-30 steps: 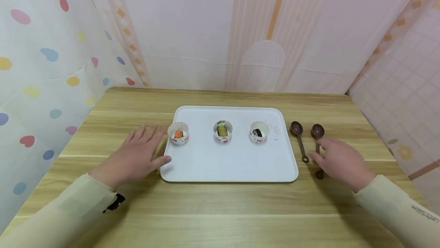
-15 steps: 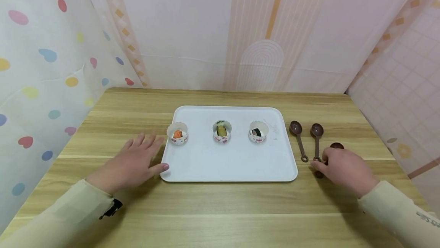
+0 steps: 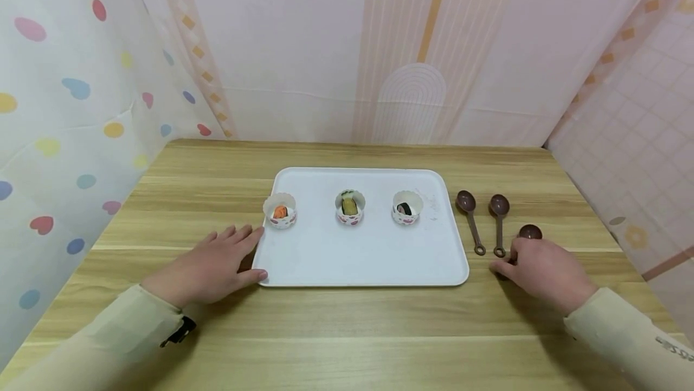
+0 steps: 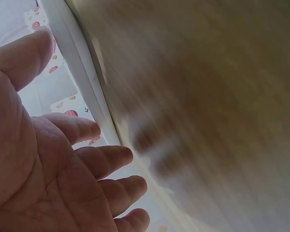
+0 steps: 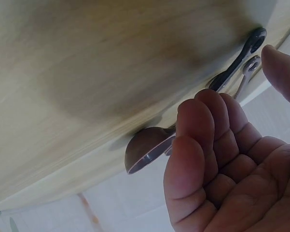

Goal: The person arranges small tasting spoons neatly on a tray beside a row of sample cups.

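Note:
My left hand (image 3: 208, 265) lies palm down at the left end of a white tray (image 3: 352, 258), fingers spread, thumb near the tray's front left corner. In the left wrist view its fingers (image 4: 108, 162) reach along the tray's side. On the right, my right hand (image 3: 550, 273) is over the handle of a brown measuring spoon (image 3: 530, 232), hiding much of it. The right wrist view shows curled fingers (image 5: 195, 121) by that spoon's handle, with the thumb apart from them. Two more brown measuring spoons, one nearer the tray (image 3: 466, 202) and one beside it (image 3: 499, 205), lie side by side.
Three patterned paper cups stand on the tray: the left cup (image 3: 287, 222) holds an orange-topped piece, the middle cup (image 3: 349, 220) a yellow-green one, the right cup (image 3: 406, 218) a dark-wrapped one. Patterned curtains (image 3: 303, 47) hang behind the wooden table (image 3: 347, 343).
My right hand has moved right and toward me, off the middle spoon and onto the rightmost one, whose bowl has come into view. My left hand has come down slightly by the tray.

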Motion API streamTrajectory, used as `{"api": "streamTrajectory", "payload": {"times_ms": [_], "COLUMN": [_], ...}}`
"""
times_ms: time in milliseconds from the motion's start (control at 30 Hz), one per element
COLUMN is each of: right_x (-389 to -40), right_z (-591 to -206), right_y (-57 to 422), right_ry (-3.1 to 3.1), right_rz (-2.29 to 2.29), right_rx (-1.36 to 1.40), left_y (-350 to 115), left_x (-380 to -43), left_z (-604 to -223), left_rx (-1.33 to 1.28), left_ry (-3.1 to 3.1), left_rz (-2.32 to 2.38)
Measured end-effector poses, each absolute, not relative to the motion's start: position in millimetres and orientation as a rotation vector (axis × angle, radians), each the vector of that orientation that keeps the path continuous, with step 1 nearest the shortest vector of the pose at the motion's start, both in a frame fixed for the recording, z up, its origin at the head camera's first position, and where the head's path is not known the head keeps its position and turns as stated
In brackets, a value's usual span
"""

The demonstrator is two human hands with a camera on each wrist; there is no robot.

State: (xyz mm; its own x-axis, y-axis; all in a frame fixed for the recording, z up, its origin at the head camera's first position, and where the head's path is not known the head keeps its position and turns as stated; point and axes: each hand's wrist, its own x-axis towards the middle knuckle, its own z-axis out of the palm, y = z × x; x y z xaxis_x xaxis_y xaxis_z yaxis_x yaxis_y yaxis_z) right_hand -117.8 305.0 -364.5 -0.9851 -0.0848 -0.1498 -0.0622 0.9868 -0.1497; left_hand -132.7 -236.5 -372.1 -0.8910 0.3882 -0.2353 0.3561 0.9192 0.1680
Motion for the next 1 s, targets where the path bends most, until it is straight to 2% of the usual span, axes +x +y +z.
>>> {"api": "streamTrajectory", "payload": {"times_ms": [1000], "right_x": [-115], "right_z": [-369], "right_y": [316], "right_ry": [2.939], "right_rz": [-0.191], "right_rx": [-0.094], "left_y": [-238], "left_x": [-131], "left_z": [-374], "left_rx": [0.554], "left_ry": [2.774], "left_rz": [0.235]}}
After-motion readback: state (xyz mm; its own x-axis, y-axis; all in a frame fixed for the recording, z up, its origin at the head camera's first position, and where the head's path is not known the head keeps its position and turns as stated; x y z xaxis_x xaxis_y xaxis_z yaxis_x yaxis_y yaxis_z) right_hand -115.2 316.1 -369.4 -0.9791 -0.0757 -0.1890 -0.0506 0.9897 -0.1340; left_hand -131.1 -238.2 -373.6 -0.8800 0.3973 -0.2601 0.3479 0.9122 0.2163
